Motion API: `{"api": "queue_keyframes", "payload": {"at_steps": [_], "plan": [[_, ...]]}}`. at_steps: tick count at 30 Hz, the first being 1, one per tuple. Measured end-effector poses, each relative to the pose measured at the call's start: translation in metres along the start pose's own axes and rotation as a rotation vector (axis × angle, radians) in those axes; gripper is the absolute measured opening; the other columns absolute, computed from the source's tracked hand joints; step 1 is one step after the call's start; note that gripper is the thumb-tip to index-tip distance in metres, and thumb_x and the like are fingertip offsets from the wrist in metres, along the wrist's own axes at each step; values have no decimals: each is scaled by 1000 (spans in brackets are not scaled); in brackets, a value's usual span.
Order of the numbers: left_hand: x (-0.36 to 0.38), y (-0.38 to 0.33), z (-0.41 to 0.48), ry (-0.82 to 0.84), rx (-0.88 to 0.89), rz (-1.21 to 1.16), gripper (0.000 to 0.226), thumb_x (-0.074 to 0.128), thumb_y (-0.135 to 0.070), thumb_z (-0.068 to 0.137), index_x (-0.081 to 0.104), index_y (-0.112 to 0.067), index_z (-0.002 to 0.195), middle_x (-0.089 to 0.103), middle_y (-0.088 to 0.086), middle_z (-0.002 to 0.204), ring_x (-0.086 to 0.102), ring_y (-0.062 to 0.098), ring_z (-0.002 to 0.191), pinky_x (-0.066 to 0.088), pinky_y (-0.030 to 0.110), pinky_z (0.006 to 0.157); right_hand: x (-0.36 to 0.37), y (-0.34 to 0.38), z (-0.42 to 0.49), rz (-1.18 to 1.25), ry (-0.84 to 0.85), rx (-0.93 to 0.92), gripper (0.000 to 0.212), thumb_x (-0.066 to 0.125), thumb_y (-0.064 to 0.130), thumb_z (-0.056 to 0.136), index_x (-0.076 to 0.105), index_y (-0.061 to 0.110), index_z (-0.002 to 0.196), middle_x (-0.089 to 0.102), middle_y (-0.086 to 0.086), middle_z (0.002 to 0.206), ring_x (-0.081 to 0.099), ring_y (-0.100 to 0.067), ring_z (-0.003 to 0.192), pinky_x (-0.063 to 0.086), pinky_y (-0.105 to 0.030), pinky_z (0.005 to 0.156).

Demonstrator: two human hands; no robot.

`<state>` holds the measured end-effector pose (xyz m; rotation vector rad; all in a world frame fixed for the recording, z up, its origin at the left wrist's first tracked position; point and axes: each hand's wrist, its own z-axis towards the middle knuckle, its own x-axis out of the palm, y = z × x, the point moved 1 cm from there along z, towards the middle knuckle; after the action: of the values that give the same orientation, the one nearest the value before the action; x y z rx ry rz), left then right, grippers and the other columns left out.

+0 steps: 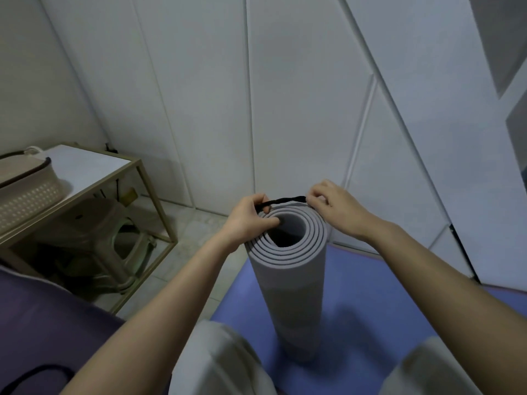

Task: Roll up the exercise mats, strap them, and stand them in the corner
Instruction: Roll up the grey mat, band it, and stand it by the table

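A rolled grey exercise mat (293,292) stands upright between my knees, its spiral end facing me. It rests on a blue mat (370,303) spread flat on the floor. A black strap (285,201) stretches across the far rim of the roll's top. My left hand (248,216) pinches the strap's left end, with the thumb at the roll's inner edge. My right hand (333,205) pinches the strap's right end just beyond the rim.
White wardrobe panels (285,95) rise right behind the mats. At left stands a gold-framed side table (94,172) carrying a beige basket (25,192), with a plastic stool (99,240) beneath. A purple surface (37,332) with another black strap (34,372) on it lies at lower left.
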<state>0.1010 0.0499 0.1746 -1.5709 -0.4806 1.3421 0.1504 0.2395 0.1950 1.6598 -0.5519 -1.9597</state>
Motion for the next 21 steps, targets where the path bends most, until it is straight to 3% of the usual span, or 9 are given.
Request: {"api": "queue_keyframes", "payload": {"at_steps": [3, 6, 8, 10, 13, 15, 17, 21], "plan": [[-9, 7, -1, -45, -21, -16, 35, 71, -10, 75, 39, -18, 64, 48, 7, 69, 41, 16, 62, 35, 28, 58, 4, 2, -4, 462, -157, 15, 33, 44, 16, 100, 51, 6, 69, 48, -4, 75, 50, -4, 67, 37, -21, 74], [-10, 10, -4, -25, -20, -3, 34, 72, -11, 74, 41, -19, 63, 48, 4, 67, 42, 17, 63, 36, 30, 59, 12, 4, -2, 801, -201, 104, 40, 46, 18, 99, 52, 5, 61, 44, -9, 59, 53, -10, 52, 46, -19, 64], [-10, 12, -8, 9, -14, 5, 34, 72, -11, 75, 41, -19, 63, 49, 2, 66, 45, 17, 63, 39, 31, 59, 18, 0, 0, 768, -248, 128, 55, 45, 21, 99, 39, 12, 45, 33, -4, 47, 40, -13, 42, 38, -24, 53], [-11, 14, -11, 16, -12, 7, 35, 72, -11, 76, 40, -18, 63, 49, 0, 64, 47, 15, 61, 41, 30, 59, 24, -11, -5, 539, -239, 82, 57, 45, 25, 100, 32, 12, 46, 27, -4, 46, 27, -16, 42, 27, -28, 51], [-14, 21, -16, 40, -21, -3, 37, 72, -8, 76, 39, -17, 62, 49, -4, 59, 47, 10, 57, 42, 27, 58, 38, -26, -17, 255, -147, 44, 61, 43, 27, 100, 28, 15, 42, 27, -4, 41, 25, -17, 39, 25, -30, 52], [-15, 29, -21, 28, -33, -46, 39, 73, -8, 75, 38, -19, 61, 52, 5, 62, 50, 13, 61, 44, 31, 59, 49, -24, -27, 262, -134, 56, 65, 41, 26, 101, 34, 16, 38, 30, 6, 33, 28, -9, 33, 28, -26, 50], [-18, 39, -28, -7, -33, -83, 40, 74, -8, 72, 38, -21, 60, 57, 16, 69, 55, 17, 69, 48, 38, 63, 62, -15, -37, 330, -153, 72, 65, 40, 25, 102, 42, 12, 38, 37, 5, 31, 34, -6, 32, 30, -21, 48], [-30, 56, -48, -68, -16, -139, 40, 72, 5, 74, 38, -14, 62, 67, -13, 78, 62, -1, 76, 48, 19, 71, 85, 6, -52, 411, -191, 91, 64, 38, 25, 102, 47, 10, 41, 42, 6, 33, 40, -5, 35, 31, -11, 49]]}}
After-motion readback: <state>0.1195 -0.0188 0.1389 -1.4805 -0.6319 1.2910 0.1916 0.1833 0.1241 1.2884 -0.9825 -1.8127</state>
